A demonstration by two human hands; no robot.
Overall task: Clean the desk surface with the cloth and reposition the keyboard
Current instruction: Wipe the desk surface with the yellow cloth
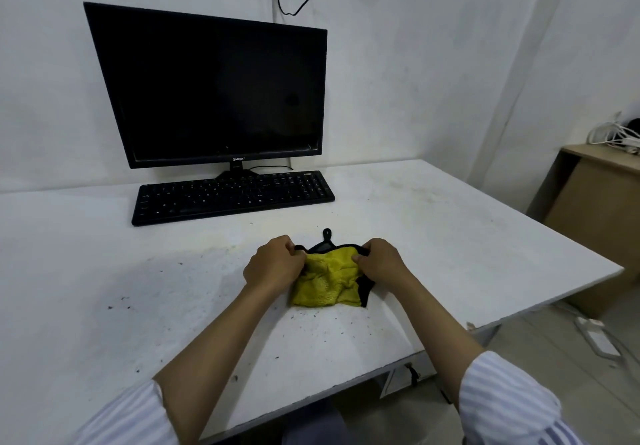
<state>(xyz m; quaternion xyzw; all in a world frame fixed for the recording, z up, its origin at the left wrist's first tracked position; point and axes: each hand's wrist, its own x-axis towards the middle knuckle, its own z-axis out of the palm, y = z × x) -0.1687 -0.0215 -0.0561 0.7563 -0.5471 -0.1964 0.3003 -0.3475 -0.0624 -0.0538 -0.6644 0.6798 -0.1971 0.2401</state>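
Cloth (327, 280), yellow with black trim, is lying bunched on the desk (450, 230) right in front of me. I am pinching its far edge with both hands: my left hand (273, 264) at its 10 o'clock corner, my right hand (381, 264) at 2 o'clock. I judge I am readying it for wiping. Dark specks (117, 306) are lying from 6 to 8 o'clock, calling for a flat, pressed sweep. The keyboard (232, 197) is sitting at 11 o'clock, not yet repositioned.

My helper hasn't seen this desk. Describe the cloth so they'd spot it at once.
Find the black monitor at the wall, keyboard in front of it. Nearer on the desk, the left hand and right hand grip a crumpled cloth, black-trimmed and the only yellow thing.
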